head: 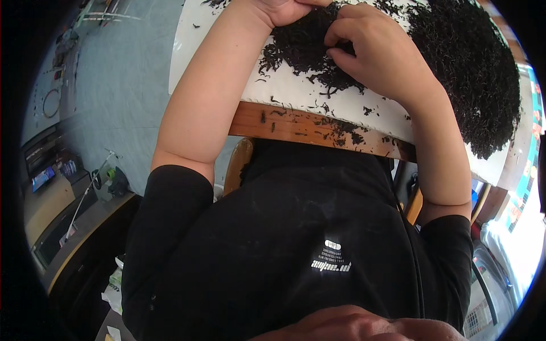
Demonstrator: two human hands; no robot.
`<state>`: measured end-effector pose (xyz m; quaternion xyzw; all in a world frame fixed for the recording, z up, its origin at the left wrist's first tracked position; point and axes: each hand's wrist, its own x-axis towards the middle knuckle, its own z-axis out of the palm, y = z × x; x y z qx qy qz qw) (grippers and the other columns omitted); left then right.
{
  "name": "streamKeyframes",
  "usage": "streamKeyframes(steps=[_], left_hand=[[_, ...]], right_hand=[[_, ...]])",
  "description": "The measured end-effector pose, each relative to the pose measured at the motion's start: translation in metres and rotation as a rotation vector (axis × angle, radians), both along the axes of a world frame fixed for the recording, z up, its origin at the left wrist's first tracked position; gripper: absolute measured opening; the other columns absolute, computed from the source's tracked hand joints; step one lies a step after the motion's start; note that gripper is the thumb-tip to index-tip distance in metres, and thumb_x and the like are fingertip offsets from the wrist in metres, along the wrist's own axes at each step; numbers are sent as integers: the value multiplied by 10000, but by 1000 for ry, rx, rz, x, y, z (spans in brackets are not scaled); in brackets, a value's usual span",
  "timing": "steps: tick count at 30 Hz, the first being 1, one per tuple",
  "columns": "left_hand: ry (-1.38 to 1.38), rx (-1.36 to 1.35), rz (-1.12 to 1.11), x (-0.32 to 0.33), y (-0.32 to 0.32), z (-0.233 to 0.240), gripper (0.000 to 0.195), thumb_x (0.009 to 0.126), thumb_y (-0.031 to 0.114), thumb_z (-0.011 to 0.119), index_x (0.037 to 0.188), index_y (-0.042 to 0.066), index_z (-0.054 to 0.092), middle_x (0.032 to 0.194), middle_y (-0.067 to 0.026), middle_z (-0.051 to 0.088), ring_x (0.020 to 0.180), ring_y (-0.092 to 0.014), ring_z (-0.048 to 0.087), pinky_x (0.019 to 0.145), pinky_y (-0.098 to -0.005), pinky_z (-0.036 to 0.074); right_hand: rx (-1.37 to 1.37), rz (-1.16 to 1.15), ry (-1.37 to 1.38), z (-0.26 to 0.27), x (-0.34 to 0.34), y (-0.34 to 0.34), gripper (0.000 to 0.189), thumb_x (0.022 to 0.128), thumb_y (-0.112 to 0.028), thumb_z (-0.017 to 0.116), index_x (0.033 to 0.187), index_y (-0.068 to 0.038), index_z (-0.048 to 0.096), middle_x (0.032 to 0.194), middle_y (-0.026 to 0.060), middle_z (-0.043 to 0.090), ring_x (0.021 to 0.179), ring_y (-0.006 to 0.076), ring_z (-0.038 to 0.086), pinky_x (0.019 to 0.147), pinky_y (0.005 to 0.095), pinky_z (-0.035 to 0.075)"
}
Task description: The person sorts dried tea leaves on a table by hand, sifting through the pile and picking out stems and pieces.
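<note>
Dark, twisted dried leaves that look like tea lie in a loose spread [300, 44] on a white sheet or board [294, 87]. My left hand [290, 10] is at the upper edge of the view, over the far side of this spread; its fingers are mostly cut off. Curled over the same leaves, my right hand [362, 42] has its thumb and forefinger close together at them. Whether any leaf is between those fingers cannot be made out. A much larger, thick heap of the leaves [465, 81] lies to the right of my right forearm.
Leaf bits are scattered along the wooden table edge [298, 125] in front of my body. A wooden chair part [239, 162] shows beside my waist. Grey floor [119, 76] extends to the left, with a dark-fronted counter [98, 238] below it. A plastic bag [113, 285] lies at lower left.
</note>
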<state>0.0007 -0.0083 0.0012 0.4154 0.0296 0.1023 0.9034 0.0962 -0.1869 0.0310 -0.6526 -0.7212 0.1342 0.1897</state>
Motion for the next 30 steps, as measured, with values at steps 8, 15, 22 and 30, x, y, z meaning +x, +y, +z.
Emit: streamKeyframes(steps=[8,15,22,30], left_hand=[[1,40,6,0,-1,-1,298,1025,252,494,840,46,606,712,-42,565,457,-60,393,388,-188,310],[-4,26,-11,1,0,-1,302,1025,261,490,843,49,604,710,-38,558,454,-60,390,386,-185,308],[-5,22,-12,0,0,-1,301,1027,261,488,850,47,602,709,-39,553,456,-58,389,386,-184,306],[-11,43,-18,1,-1,0,308,1037,260,481,851,46,602,707,-43,558,451,-59,387,385,-186,307]], right_hand=[[-37,-33,-37,0,-2,-1,105,769,-107,699,806,-11,722,858,150,662,911,340,645,832,431,530],[-31,-3,-50,2,-3,0,116,767,-123,710,807,-15,705,864,144,651,928,334,638,845,430,524],[-31,-28,-40,-1,-5,0,105,772,-121,705,791,-18,695,855,141,643,918,325,634,835,420,523],[51,-17,-48,-2,-7,1,102,763,-103,697,736,-9,667,802,145,626,865,326,628,798,427,518]])
